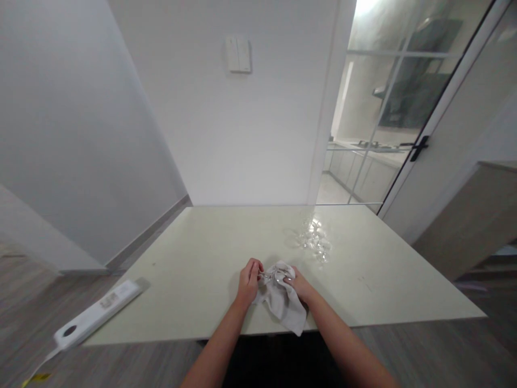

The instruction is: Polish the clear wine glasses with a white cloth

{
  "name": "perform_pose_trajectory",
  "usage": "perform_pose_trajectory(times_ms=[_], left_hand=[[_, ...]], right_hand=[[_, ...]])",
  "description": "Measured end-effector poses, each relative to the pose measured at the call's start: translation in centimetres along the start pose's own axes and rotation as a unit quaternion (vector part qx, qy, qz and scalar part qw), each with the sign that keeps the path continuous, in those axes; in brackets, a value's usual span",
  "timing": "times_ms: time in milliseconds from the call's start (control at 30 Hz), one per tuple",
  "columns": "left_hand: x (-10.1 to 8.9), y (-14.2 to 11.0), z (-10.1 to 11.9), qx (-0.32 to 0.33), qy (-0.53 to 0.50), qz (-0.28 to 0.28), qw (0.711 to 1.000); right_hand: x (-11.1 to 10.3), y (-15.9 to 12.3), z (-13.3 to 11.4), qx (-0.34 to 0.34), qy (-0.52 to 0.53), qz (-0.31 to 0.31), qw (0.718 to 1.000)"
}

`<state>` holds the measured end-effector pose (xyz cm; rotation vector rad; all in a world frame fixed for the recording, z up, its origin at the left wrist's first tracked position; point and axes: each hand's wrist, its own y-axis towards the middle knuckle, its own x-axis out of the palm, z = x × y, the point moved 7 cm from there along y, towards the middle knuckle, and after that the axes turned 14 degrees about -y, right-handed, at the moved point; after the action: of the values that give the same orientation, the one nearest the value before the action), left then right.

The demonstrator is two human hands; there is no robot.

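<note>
— Pale grey cloth [283,302]: where have you got it?
— Near the front edge of the cream table [194,258]. Your right hand [299,285] presses it around a small clear glass piece [270,277]; your left hand [248,280] pinches that piece's other end.
— How much looks done?
— Hard to judge. One piece is in the cloth, while a cluster of clear glassware [313,240] waits well apart, further back

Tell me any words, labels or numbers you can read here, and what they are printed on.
None can be read.
The white flat device at the table's left corner carries a dark printed label, too small and blurred to read.
The wall switch and the cloth in the hands show no text.
</note>
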<state>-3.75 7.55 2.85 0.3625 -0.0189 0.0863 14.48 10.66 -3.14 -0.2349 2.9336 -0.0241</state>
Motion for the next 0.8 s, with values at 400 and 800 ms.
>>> perform_pose_trajectory(times_ms=[400, 800], left_hand=[[-0.1, 0.1, -0.6, -0.009, -0.018, 0.013, 1.000], [0.2, -1.1, 1.5, 0.127, 0.086, -0.030, 0.988]], right_hand=[[2.3, -0.8, -2.7, -0.054, 0.098, -0.143, 0.983], [0.5, 0.0, -0.6, -0.057, 0.094, -0.032, 0.993]])
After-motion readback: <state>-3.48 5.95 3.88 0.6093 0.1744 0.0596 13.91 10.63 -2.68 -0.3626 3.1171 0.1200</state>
